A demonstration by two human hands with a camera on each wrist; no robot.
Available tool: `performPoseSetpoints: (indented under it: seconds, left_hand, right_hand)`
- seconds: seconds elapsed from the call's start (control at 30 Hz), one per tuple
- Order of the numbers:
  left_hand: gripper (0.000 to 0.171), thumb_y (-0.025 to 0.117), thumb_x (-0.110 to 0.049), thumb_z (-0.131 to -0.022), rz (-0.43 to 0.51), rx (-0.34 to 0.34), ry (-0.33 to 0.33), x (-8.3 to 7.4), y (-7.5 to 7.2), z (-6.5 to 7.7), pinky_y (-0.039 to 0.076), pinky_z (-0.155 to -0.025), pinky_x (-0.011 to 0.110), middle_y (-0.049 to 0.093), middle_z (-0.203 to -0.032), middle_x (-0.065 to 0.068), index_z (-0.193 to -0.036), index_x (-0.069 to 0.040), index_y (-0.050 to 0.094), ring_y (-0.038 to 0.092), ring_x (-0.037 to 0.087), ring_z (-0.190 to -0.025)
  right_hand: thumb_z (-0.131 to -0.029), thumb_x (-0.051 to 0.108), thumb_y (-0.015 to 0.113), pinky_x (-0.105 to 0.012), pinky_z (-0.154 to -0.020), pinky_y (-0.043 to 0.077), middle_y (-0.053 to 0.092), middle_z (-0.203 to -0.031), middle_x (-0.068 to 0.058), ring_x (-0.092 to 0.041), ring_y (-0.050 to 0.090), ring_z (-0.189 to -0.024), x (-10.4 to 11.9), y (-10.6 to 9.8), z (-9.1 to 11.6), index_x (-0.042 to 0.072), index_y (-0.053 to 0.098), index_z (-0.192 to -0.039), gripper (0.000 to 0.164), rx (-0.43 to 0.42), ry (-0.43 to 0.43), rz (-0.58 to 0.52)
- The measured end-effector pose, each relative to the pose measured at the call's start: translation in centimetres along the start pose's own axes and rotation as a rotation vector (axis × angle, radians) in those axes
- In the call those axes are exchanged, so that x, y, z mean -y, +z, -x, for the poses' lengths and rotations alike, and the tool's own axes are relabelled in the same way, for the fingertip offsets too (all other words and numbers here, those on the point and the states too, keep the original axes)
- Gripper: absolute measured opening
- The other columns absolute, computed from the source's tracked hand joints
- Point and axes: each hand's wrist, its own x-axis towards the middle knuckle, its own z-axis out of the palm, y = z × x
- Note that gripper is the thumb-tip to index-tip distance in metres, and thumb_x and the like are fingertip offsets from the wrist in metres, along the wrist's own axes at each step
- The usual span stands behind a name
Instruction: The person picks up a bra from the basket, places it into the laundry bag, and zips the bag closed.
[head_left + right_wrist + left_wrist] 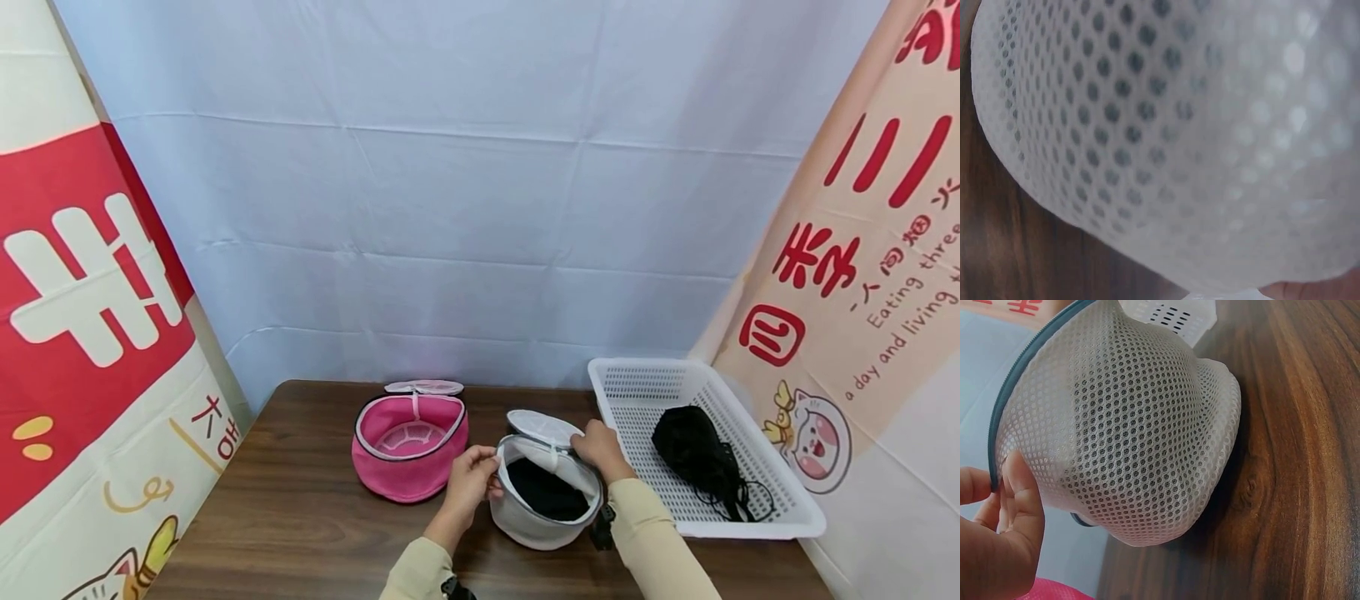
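pale blue cloth [450, 217] hangs behind a dark wood-grain table [300, 492], with printed curtains [862, 267] at either side. near the table's front edge we have the white mesh bag [536, 531], round and upright, its mouth open and its lid [551, 427] tipped back at its far side. black cloth [540, 492] lies inside it, showing dark through the mesh in our left wrist view. our left hand [468, 479], at the left of the white mesh bag, pinches the zipped rim [997, 425] between thumb and fingers. our right hand [603, 450] is bent over the rim at the right of the white mesh bag, beside the lid, fingers curled on it; we cannot see all its fingertips. just left of the white mesh bag, and a little behind it, we see a pink mesh bag [397, 479], also open. to the right of the white mesh bag stands a white perforated basket [637, 433], holding a black bundle [690, 446] with thin cords trailing from it.
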Motion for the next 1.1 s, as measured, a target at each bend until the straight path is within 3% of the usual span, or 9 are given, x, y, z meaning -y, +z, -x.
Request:
performPoseSetpoints:
  seconds: [0.07, 0.13, 0.27, 0.37, 0.47, 0.53, 0.67, 0.87, 1.1]
  left_hand:
    - [0.021, 0.051, 0.002, -0.090, 0.007, 0.004, -0.003, 0.1, 0.0, -0.1, 0.049, -0.051, 0.025, 0.053, -0.070, 0.004, -0.105, 0.016, 0.051, 0.051, 0.010, -0.055]
    - [0.021, 0.051, 0.001, -0.090, 0.010, 0.005, -0.001, 0.2, -0.1, -0.1, 0.050, -0.051, 0.025, 0.053, -0.070, 0.004, -0.105, 0.015, 0.051, 0.051, 0.010, -0.055]
    - [0.021, 0.051, 0.000, -0.089, 0.000, 0.004, 0.005, 0.3, -0.1, -0.2, 0.050, -0.052, 0.026, 0.053, -0.071, 0.004, -0.105, 0.015, 0.051, 0.052, 0.010, -0.056]
    - [0.021, 0.051, 0.000, -0.090, -0.010, 0.002, 0.008, 0.3, -0.1, -0.2, 0.050, -0.053, 0.027, 0.053, -0.072, 0.004, -0.105, 0.015, 0.051, 0.051, 0.011, -0.056]
    - [0.022, 0.051, 0.001, -0.090, -0.012, 0.000, 0.009, 0.3, -0.2, -0.1, 0.050, -0.053, 0.028, 0.053, -0.072, 0.004, -0.105, 0.016, 0.051, 0.051, 0.011, -0.056]
    - [0.022, 0.051, 0.001, -0.090, -0.009, -0.003, 0.009, 0.3, -0.2, -0.1, 0.050, -0.053, 0.027, 0.053, -0.071, 0.004, -0.106, 0.016, 0.050, 0.051, 0.011, -0.056]
    - [0.022, 0.051, 0.002, -0.089, 0.000, -0.007, 0.006, 0.7, -0.3, -0.4, 0.050, -0.052, 0.026, 0.053, -0.070, 0.004, -0.105, 0.017, 0.050, 0.051, 0.011, -0.055]
    - [0.021, 0.053, 0.000, -0.089, 0.031, -0.020, 0.001, 2.5, -0.6, -1.3, 0.048, -0.049, 0.023, 0.053, -0.070, 0.003, -0.104, 0.015, 0.051, 0.051, 0.010, -0.053]
    - [0.021, 0.054, -0.001, -0.089, 0.026, -0.026, 0.009, 3.1, -0.7, -1.5, 0.048, -0.048, 0.023, 0.053, -0.070, 0.003, -0.104, 0.013, 0.052, 0.051, 0.010, -0.053]
  right_hand:
    - [-0.083, 0.012, 0.050, -0.048, -0.069, 0.047, 0.057, -0.079, -0.022, -0.041, 0.057, -0.078, -0.2, 0.3, -0.2, -0.012, 0.058, -0.082, 0.025, 0.023, 0.025, -0.007]
    - [-0.083, 0.011, 0.049, -0.043, -0.061, 0.045, 0.052, -0.069, -0.017, -0.034, 0.053, -0.066, -0.4, 0.5, -0.4, -0.009, 0.053, -0.073, 0.023, 0.047, 0.040, -0.035]
    - [-0.080, 0.007, 0.053, -0.032, -0.051, 0.034, 0.038, -0.061, -0.008, -0.020, 0.035, -0.054, -0.8, 1.0, -0.6, -0.003, 0.044, -0.066, 0.019, 0.057, 0.066, -0.122]
    - [-0.077, 0.002, 0.057, -0.029, -0.051, 0.042, 0.051, -0.071, -0.015, -0.018, 0.047, -0.055, -0.9, 1.3, -0.6, -0.011, 0.053, -0.081, 0.014, 0.039, 0.114, -0.238]
    - [-0.076, -0.002, 0.059, -0.031, -0.056, 0.051, 0.058, -0.094, -0.028, -0.021, 0.062, -0.062, -1.0, 1.5, -0.6, -0.018, 0.054, -0.106, 0.035, 0.026, 0.154, -0.347]
    - [-0.076, -0.003, 0.059, -0.031, -0.056, 0.052, 0.058, -0.098, -0.030, -0.021, 0.064, -0.061, -0.9, 1.5, -0.7, -0.018, 0.053, -0.109, 0.037, 0.025, 0.173, -0.380]
    - [-0.076, -0.003, 0.060, -0.031, -0.056, 0.051, 0.059, -0.094, -0.027, -0.018, 0.062, -0.058, -0.7, 1.6, -0.7, -0.017, 0.052, -0.111, 0.038, -0.012, 0.198, -0.428]
    - [-0.074, -0.007, 0.060, -0.031, -0.058, 0.052, 0.062, -0.086, -0.024, -0.018, 0.061, -0.060, -0.2, 1.6, -0.6, -0.015, 0.042, -0.125, 0.055, -0.099, 0.235, -0.657]
    - [-0.079, -0.006, 0.058, -0.025, -0.054, 0.050, 0.061, -0.082, -0.018, -0.013, 0.058, -0.059, -0.1, 1.3, -0.4, -0.019, 0.033, -0.131, 0.060, -0.078, 0.259, -0.846]
